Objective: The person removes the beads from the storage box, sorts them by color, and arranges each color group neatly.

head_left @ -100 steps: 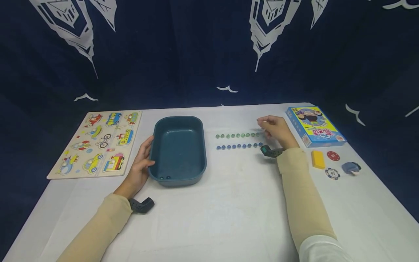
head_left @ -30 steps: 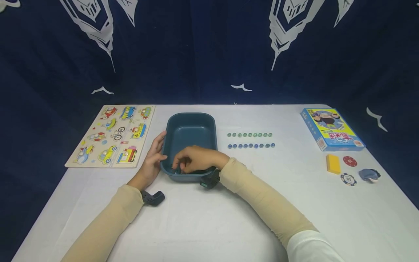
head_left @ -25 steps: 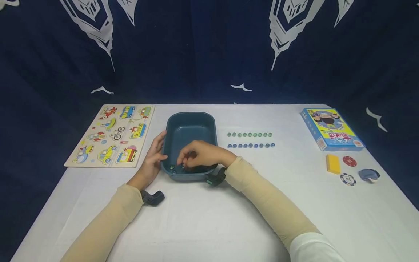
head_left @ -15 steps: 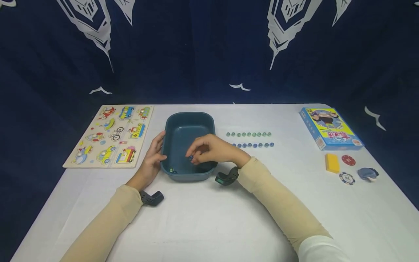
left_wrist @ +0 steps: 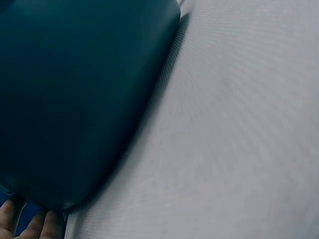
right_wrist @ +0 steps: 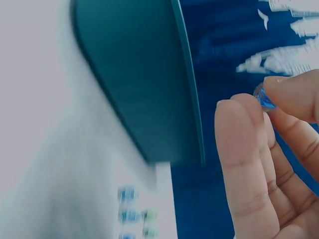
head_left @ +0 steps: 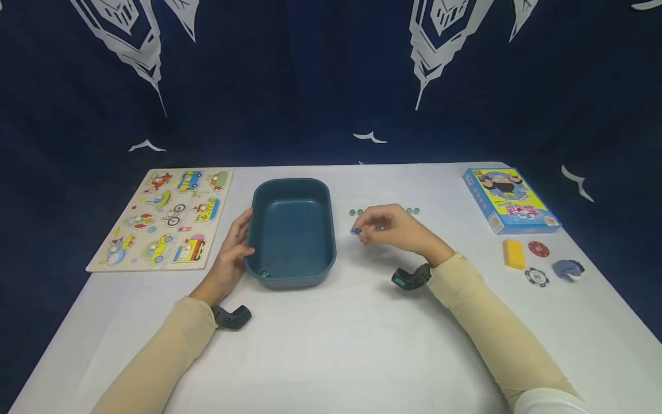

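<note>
A dark teal plastic basin [head_left: 289,230] stands on the white table. My left hand [head_left: 226,264] holds its left wall, thumb at the rim and fingers along the outside; some fingertips [left_wrist: 50,226] show in the left wrist view. At the basin's near-left corner lies a green glass marble [head_left: 265,273]. My right hand [head_left: 398,230] is right of the basin, over the marble rows, pinching a clear blue marble [right_wrist: 264,97] between thumb and finger. Green marbles [head_left: 412,211] show past the hand at either side; most of the blue row is hidden behind it.
A picture puzzle board [head_left: 165,221] lies on the left. To the right are a blue and yellow box [head_left: 512,198], a yellow block [head_left: 514,254], a red chip [head_left: 539,249], a white and black chip [head_left: 537,278] and a small grey-blue object [head_left: 568,269].
My right hand has gone from the marble rows into the basin, picked a blue marble from it, and come back right over the rows. The left hand stays on the basin.
</note>
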Demonstrator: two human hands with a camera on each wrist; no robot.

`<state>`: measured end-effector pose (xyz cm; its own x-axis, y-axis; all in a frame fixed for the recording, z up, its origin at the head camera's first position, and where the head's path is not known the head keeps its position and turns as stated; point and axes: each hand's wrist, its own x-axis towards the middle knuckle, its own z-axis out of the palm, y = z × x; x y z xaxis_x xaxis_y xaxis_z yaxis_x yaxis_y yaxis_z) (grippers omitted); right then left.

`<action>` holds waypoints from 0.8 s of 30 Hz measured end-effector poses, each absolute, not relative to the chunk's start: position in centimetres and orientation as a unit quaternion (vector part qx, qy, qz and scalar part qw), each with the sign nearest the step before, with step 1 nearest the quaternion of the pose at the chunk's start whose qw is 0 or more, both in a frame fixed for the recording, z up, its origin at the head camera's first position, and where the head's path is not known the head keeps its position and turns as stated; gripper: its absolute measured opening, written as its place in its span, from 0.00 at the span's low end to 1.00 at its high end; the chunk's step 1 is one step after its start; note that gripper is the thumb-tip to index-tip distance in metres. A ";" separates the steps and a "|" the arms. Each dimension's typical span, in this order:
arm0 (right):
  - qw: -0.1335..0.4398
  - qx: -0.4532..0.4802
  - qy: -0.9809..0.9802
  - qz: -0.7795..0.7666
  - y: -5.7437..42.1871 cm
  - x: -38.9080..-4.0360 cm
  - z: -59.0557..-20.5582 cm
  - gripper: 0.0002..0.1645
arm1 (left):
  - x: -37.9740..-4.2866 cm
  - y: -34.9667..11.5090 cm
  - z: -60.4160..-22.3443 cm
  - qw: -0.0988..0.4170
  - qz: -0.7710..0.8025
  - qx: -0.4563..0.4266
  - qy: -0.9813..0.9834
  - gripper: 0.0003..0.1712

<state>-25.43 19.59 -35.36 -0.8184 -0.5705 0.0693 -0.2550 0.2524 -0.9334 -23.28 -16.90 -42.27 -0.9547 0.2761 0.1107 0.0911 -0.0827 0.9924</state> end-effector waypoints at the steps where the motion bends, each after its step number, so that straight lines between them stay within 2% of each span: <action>1: 0.138 -0.254 0.783 -0.551 20.3 -25.4 -35.5 0.13 | -23.3 -16.9 -42.3 0.063 0.726 0.134 0.671 0.50; 16: 0.035 -0.045 0.846 -0.530 27.6 -26.2 -36.5 0.17 | -23.2 -16.9 -42.1 0.065 0.728 0.136 0.669 0.50; 24: 0.060 0.072 0.884 -0.459 29.8 -26.2 -37.2 0.20 | -23.2 -16.8 -42.0 0.068 0.730 0.135 0.666 0.50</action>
<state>-26.22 29.79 -37.24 -0.9823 0.0729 -0.1728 0.1833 0.5685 -0.8020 -23.16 -16.82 -41.98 -0.9545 0.2787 0.1059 0.0798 -0.1033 0.9914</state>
